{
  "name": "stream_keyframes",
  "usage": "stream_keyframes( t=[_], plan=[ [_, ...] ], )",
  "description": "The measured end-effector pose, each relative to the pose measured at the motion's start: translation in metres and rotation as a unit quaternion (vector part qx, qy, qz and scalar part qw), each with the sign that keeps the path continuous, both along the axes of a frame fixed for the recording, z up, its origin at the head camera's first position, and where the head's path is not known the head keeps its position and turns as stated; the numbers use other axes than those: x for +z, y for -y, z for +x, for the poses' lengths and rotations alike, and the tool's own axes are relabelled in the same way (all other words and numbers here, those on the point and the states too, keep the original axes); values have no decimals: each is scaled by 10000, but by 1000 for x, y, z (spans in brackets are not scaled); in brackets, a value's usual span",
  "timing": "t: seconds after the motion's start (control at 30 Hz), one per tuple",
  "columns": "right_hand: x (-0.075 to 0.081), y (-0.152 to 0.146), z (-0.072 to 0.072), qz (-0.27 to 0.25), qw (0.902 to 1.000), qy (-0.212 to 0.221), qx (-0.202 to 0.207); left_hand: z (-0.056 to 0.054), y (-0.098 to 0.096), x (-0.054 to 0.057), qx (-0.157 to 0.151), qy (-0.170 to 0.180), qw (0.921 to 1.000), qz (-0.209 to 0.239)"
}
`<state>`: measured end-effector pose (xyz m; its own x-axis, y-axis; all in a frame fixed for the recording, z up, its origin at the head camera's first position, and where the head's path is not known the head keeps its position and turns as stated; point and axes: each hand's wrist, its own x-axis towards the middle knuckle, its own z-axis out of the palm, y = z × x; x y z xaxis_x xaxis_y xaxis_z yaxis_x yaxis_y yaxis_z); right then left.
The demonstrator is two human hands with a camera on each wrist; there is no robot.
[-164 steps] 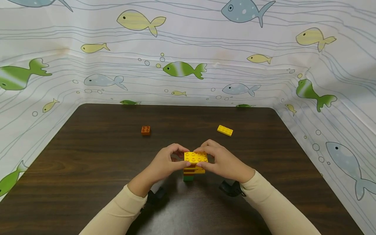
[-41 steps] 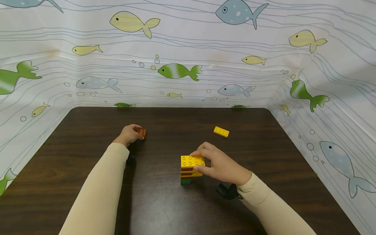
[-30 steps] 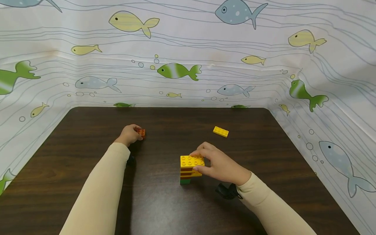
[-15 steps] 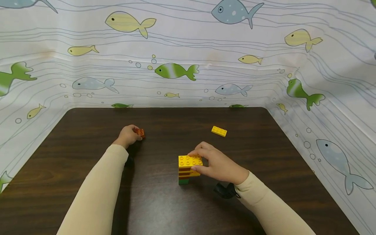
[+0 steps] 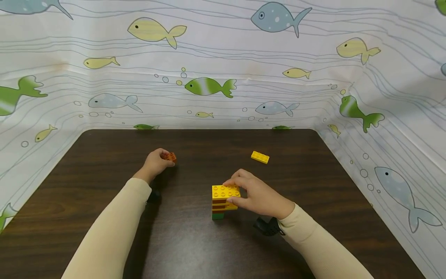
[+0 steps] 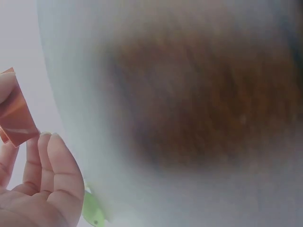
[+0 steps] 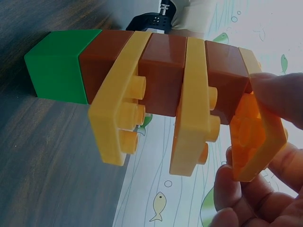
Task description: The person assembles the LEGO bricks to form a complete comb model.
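My left hand point(image 5: 155, 164), far out on the left, pinches an orange-brown toy brick point(image 5: 170, 156) between thumb and fingers. In the left wrist view the brick point(image 6: 18, 118) shows its smooth side, partly covered by the thumb. My right hand point(image 5: 258, 197) grips the right end of the top yellow plate point(image 5: 220, 191) on a brick tower. That tower stands upright, with a green brick point(image 7: 57, 68) at its base. Above it, brown bricks point(image 7: 163, 71) alternate with yellow plates point(image 7: 191, 109), which stick out to one side beyond the bricks.
A loose yellow plate point(image 5: 259, 157) lies beyond the tower to the right. The dark wooden table point(image 5: 195, 248) ends at a white fish-patterned cloth point(image 5: 223, 46) at the back and sides. A black wrist camera point(image 5: 267, 226) hangs below the right wrist.
My left hand left the tower, reached to the orange-brown brick and took hold of it; hand and brick have just shifted slightly right. My right hand has stayed at the tower's top plate.
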<state>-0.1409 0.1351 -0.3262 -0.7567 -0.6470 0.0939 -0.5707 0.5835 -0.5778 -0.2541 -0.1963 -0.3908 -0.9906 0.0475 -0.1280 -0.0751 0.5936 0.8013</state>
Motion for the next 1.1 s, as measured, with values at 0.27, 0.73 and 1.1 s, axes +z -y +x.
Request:
stream_keyframes(
  t=[0.27,0.73,1.1],
  plan=[
    [1,0,1,37,10000,25,-26,8,-9,7,-151,-59,9996,241],
    [2,2,0,21,10000,52,16,26,-24,26,-348,-311,9982,365],
    [1,0,0,11,10000,86,-17,47,-38,46,-637,-751,9947,284]
  ],
)
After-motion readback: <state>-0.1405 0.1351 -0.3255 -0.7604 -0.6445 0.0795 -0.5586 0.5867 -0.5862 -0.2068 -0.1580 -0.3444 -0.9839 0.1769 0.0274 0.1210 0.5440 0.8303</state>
